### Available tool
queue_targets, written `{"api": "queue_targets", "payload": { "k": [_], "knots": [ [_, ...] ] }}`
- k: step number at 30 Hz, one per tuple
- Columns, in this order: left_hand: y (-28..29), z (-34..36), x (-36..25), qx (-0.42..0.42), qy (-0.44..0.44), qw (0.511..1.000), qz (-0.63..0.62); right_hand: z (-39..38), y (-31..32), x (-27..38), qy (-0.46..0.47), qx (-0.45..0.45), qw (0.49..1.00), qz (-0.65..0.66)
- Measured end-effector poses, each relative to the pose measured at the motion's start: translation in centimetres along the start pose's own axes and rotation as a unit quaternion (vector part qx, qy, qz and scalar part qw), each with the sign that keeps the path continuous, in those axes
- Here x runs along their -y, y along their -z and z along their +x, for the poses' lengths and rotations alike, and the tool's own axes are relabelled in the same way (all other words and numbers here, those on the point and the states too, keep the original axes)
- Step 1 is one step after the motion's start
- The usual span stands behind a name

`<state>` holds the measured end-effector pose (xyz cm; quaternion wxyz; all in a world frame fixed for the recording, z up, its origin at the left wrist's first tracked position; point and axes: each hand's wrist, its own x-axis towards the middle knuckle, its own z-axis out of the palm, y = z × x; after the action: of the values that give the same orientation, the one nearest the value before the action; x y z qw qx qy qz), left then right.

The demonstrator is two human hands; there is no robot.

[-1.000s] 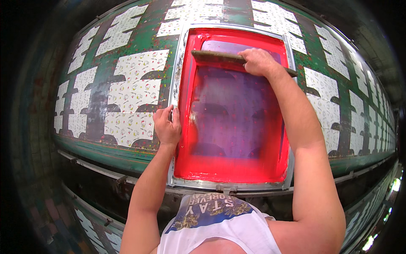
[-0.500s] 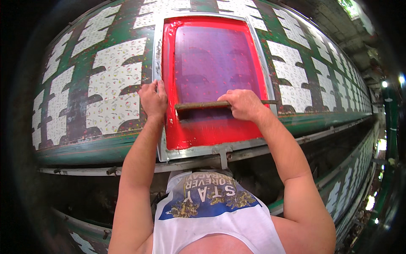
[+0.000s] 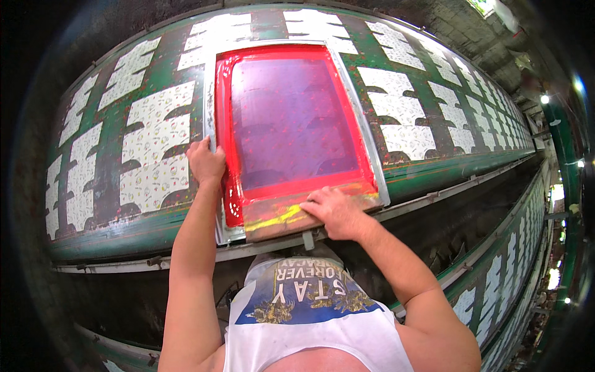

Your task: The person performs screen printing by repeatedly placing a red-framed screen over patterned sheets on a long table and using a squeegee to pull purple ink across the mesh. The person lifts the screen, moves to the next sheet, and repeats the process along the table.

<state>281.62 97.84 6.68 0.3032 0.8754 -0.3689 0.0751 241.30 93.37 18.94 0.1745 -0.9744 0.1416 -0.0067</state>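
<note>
A screen-printing frame (image 3: 209,105) with metal rails lies on the long green table in front of me. Its purple mesh (image 3: 285,118) is bordered by wet red ink (image 3: 232,201), pooled thickest along the left side. My left hand (image 3: 206,161) is closed around the left rail. At the near end of the frame, a wide wooden squeegee (image 3: 273,224) smeared with yellow leans back, its broad face turned up toward me. My right hand (image 3: 334,212) grips it right of its middle, fingers over the far edge. The squeegee's blade is hidden underneath.
White printed fabric pieces (image 3: 158,142) lie in rows on the green table (image 3: 124,232), left, right and beyond the frame. A metal rail (image 3: 427,199) runs along the table's near edge. Another table with similar pieces (image 3: 493,279) stands at lower right.
The squeegee has come toward me to the near end of the frame and tipped back, showing its broad face. My right hand moved with it. The left hand still holds the rail; the view shifted.
</note>
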Motion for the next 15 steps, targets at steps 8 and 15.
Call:
{"api": "queue_targets", "payload": {
  "k": [8,15],
  "knots": [
    [-0.9,0.1,0.3,-0.033,-0.005,0.999,0.000,-4.2,-0.6,-2.8,0.054,-0.016,0.996,0.066],
    [-1.1,0.0,-0.5,-0.038,0.000,0.998,0.055,-9.6,1.0,-11.7,-0.079,-0.199,0.964,0.159]
  ]
}}
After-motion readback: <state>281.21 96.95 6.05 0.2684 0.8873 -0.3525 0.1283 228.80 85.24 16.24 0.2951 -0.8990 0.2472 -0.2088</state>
